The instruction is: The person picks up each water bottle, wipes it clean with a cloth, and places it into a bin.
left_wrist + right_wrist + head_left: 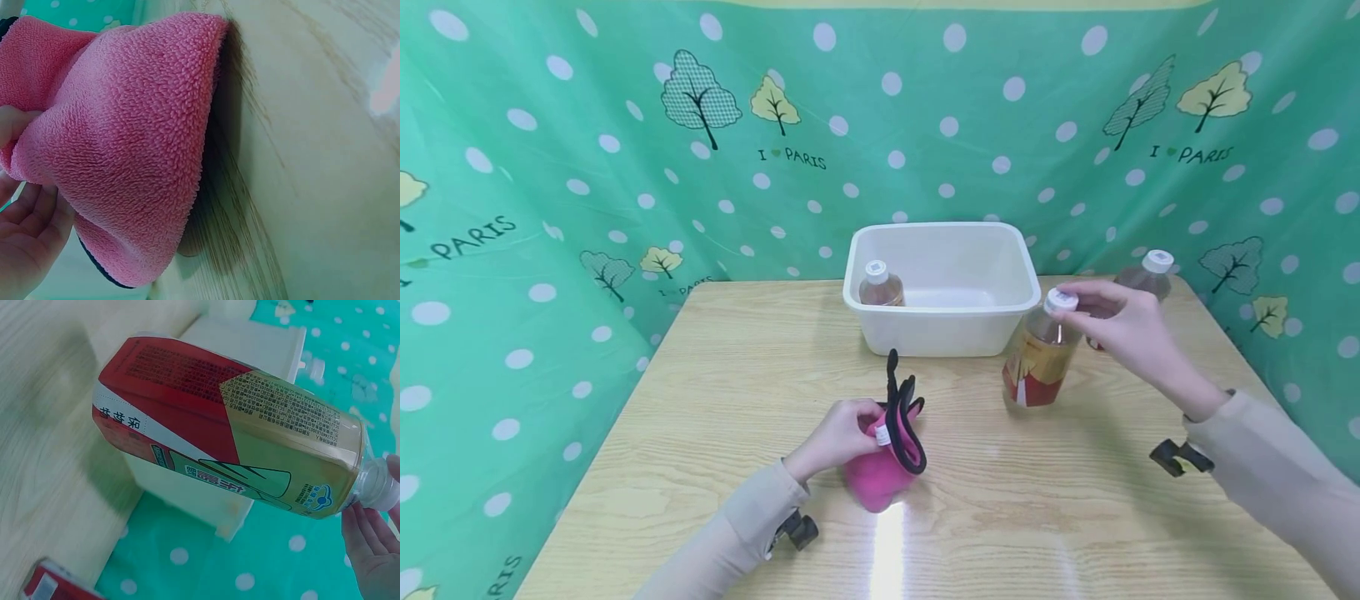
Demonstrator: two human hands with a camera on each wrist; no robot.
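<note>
My left hand [842,435] pinches a pink terry cloth [880,477] with black edging and a small white tag. In the left wrist view the cloth [134,125] hangs folded from the fingers, its lower part close over the wooden table. My right hand [1116,321] grips a plastic drink bottle [1041,358] by its white cap. Its label is gold and red, and the bottle tilts slightly, just in front of the white bin's right corner. The right wrist view shows the bottle's label [206,425] and the fingers around its cap [378,484].
A white plastic bin [940,332] stands at the table's back edge, with a capped bottle [880,287] inside at its left. Another white-capped bottle [1150,275] stands behind my right hand. Green polka-dot curtain [925,125] borders the wooden table [737,358] at the back and sides.
</note>
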